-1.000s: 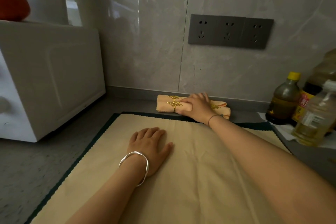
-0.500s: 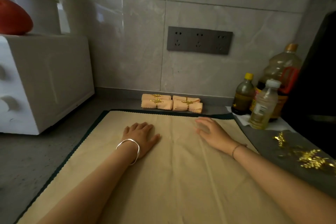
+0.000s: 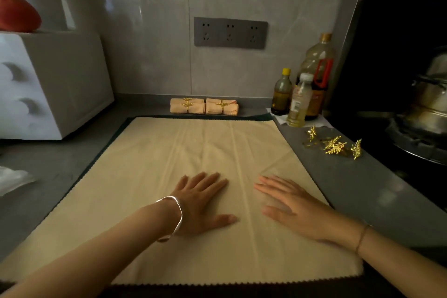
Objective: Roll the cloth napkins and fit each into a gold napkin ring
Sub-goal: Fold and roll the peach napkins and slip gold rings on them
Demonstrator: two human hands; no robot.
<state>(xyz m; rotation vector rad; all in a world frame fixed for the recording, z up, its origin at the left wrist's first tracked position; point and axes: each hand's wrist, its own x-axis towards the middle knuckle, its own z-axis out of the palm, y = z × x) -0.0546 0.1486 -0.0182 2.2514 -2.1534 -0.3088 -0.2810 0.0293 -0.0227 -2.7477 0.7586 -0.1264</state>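
Observation:
A large beige cloth napkin (image 3: 183,152) lies spread flat on the grey counter, over a dark green cloth whose edge shows around it. My left hand (image 3: 200,203), with a silver bangle on the wrist, rests palm down on the napkin's middle. My right hand (image 3: 290,203) lies flat beside it, fingers spread. Neither hand holds anything. Rolled peach napkins (image 3: 204,106), each in a gold leaf ring, lie side by side against the back wall. Several loose gold napkin rings (image 3: 335,145) sit on the counter to the right.
A white appliance (image 3: 53,84) stands at the left with a red object on top. Three bottles (image 3: 302,94) stand at the back right on white paper. A dark stove with a metal pot (image 3: 425,109) is at the far right. A wall socket strip (image 3: 230,32) is above.
My right hand left the rolled napkins at the back wall and came down flat onto the beige napkin. Both hands slid toward me, and the view shifted right, showing the loose rings and stove.

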